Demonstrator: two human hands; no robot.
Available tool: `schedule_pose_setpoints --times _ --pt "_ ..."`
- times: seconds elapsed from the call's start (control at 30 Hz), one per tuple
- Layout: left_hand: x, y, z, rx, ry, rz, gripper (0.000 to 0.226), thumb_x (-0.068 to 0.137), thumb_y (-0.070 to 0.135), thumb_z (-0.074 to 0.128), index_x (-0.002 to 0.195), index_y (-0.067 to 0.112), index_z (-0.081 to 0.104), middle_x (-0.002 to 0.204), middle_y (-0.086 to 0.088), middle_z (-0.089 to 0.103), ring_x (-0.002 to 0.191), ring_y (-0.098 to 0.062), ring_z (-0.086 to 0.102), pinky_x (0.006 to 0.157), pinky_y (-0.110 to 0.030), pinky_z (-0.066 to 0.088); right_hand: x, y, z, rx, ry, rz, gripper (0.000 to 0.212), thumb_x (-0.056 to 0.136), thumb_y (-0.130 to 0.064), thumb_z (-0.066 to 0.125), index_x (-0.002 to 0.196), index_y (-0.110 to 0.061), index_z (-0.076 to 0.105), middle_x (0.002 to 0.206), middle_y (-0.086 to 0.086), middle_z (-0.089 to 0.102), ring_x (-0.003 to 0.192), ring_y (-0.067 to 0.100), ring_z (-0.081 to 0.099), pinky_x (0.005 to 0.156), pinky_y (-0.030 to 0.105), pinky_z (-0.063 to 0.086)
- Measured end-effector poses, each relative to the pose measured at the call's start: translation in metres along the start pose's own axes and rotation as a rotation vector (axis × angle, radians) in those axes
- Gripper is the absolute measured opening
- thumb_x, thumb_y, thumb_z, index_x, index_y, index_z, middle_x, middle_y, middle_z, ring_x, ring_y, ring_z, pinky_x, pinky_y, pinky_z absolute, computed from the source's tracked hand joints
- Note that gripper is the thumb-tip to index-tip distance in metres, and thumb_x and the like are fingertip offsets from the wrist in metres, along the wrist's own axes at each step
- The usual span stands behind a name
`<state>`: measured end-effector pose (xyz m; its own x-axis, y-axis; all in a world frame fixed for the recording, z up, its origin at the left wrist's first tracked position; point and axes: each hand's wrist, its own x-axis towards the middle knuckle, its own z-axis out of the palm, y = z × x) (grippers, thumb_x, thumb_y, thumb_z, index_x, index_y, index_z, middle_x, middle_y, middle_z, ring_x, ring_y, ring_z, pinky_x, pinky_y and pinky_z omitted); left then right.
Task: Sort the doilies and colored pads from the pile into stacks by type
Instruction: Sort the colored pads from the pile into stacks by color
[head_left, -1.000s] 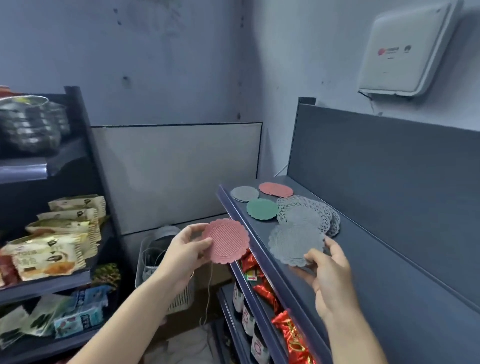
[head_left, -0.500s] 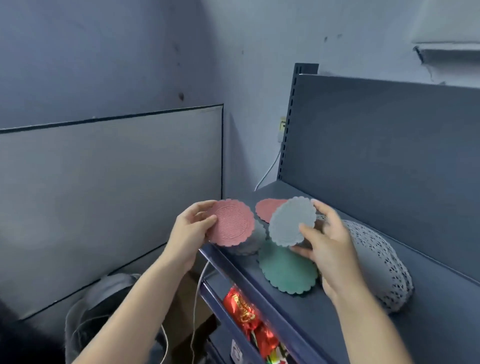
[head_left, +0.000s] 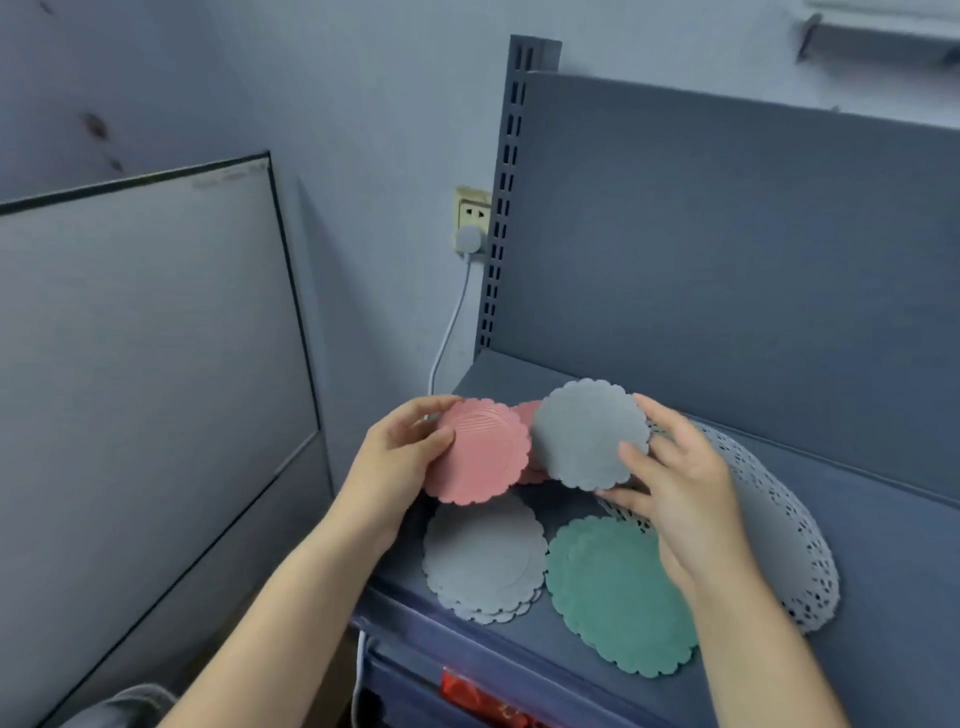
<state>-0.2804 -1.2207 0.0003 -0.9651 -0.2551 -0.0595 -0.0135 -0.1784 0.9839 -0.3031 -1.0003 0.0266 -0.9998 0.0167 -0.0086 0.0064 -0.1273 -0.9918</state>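
- My left hand (head_left: 400, 457), at centre frame, pinches a pink pad (head_left: 485, 452) by its left edge, thumb on the ribbed face, holding it clear above the shelf (head_left: 883, 545).
- My right hand (head_left: 675, 483), just right of centre, grips a grey pad (head_left: 589, 434) between thumb and fingers at its right and lower edge; the pad faces the camera and its left rim overlaps the pink one.
- Behind the two held pads, at centre, the edge of another pink pad (head_left: 530, 413) shows; I cannot tell whether it is one pad or several.
- Below my left hand, in the lower middle, a small stack of grey pads (head_left: 483, 561) lies flat near the shelf's front lip.
- Just to its right, a green pad (head_left: 613, 592) lies flat, partly under my right wrist.
- At the right of the frame, a heap of white lace doilies (head_left: 784, 540) lies beside the shelf's back panel, behind my right hand.
- In the upper middle, a wall socket (head_left: 472, 221) holds a plug, its white cable (head_left: 449, 332) hanging down.
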Motion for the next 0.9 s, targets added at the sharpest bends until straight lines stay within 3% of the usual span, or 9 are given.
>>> schedule_pose_setpoints --times 0.23,0.4,0.47,0.53,0.63,0.73,0.8,0.87,0.9 --pt "0.003 -0.008 -0.003 -0.066 0.056 0.031 0.028 0.094 0.000 0.053 0.106 0.019 0.068 0.102 -0.006 0.073 0.094 -0.020 0.065 0.089 -0.036 0.048 0.008 0.002 -0.013 0.186 0.207 -0.033 0.043 0.090 0.009 0.053 0.124 -0.017 0.056 0.116 0.014 0.066 0.105 0.028 0.064 0.058 0.029 0.058" --pt "0.015 0.017 0.012 -0.147 0.043 -0.073 0.028 0.092 -0.002 0.056 0.119 0.008 0.057 0.100 -0.008 0.065 0.078 -0.018 0.063 0.060 -0.024 0.056 0.014 0.001 -0.014 0.243 0.279 -0.081 0.044 0.089 0.009 0.053 0.125 -0.017 0.055 0.120 0.016 0.063 0.108 0.028 0.063 0.056 0.027 0.057" --pt "0.025 0.022 0.025 -0.135 0.014 -0.097 0.035 0.090 -0.003 0.059 0.123 0.007 0.052 0.095 -0.007 0.062 0.073 -0.018 0.061 0.073 -0.035 0.058 0.016 -0.001 -0.014 0.258 0.280 -0.080 0.044 0.090 0.009 0.053 0.125 -0.017 0.055 0.121 0.015 0.062 0.106 0.025 0.063 0.057 0.026 0.057" --pt "0.038 0.019 0.037 0.080 -0.014 -0.057 0.039 0.086 0.001 0.067 0.122 0.010 0.054 0.097 -0.005 0.062 0.080 -0.019 0.062 0.089 -0.043 0.054 0.018 -0.003 -0.016 0.266 0.268 -0.085 0.044 0.090 0.008 0.052 0.126 -0.016 0.055 0.121 0.013 0.063 0.107 0.024 0.063 0.057 0.026 0.057" --pt "0.049 0.005 0.047 0.610 -0.067 0.088 0.036 0.075 0.010 0.078 0.106 0.022 0.063 0.112 0.001 0.063 0.101 -0.016 0.060 0.088 -0.028 0.050 0.020 -0.005 -0.021 0.290 0.249 -0.080 0.043 0.090 0.008 0.052 0.125 -0.016 0.057 0.118 0.010 0.064 0.109 0.027 0.062 0.058 0.028 0.058" --pt "0.043 -0.005 0.048 0.849 -0.065 0.254 0.033 0.076 0.013 0.077 0.107 0.021 0.066 0.114 0.007 0.057 0.105 -0.008 0.053 0.079 0.002 0.033 0.020 -0.006 -0.028 0.318 0.238 -0.048 0.042 0.089 0.007 0.051 0.123 -0.018 0.059 0.118 0.008 0.065 0.107 0.029 0.063 0.061 0.032 0.060" --pt "0.037 -0.006 0.044 0.824 -0.012 0.393 0.026 0.079 0.013 0.074 0.103 0.020 0.067 0.117 0.009 0.056 0.109 -0.004 0.049 0.083 0.007 0.026 0.019 -0.009 -0.033 0.356 0.244 -0.036 0.041 0.089 0.005 0.051 0.120 -0.021 0.061 0.116 0.005 0.066 0.100 0.026 0.066 0.061 0.032 0.059" --pt "0.027 0.001 0.042 0.650 0.022 0.410 0.016 0.084 0.017 0.072 0.098 0.022 0.068 0.115 0.011 0.061 0.108 -0.003 0.055 0.093 -0.006 0.036 0.020 -0.013 -0.038 0.418 0.240 -0.028 0.041 0.089 0.004 0.051 0.117 -0.024 0.062 0.113 0.001 0.067 0.090 0.020 0.068 0.058 0.030 0.057" --pt "0.022 0.005 0.041 0.553 0.025 0.397 0.012 0.085 0.019 0.071 0.096 0.023 0.068 0.110 0.011 0.065 0.104 -0.004 0.060 0.090 -0.013 0.043 0.020 -0.014 -0.040 0.430 0.210 -0.023 0.040 0.089 0.004 0.051 0.117 -0.024 0.062 0.109 0.000 0.067 0.086 0.018 0.069 0.057 0.029 0.057"
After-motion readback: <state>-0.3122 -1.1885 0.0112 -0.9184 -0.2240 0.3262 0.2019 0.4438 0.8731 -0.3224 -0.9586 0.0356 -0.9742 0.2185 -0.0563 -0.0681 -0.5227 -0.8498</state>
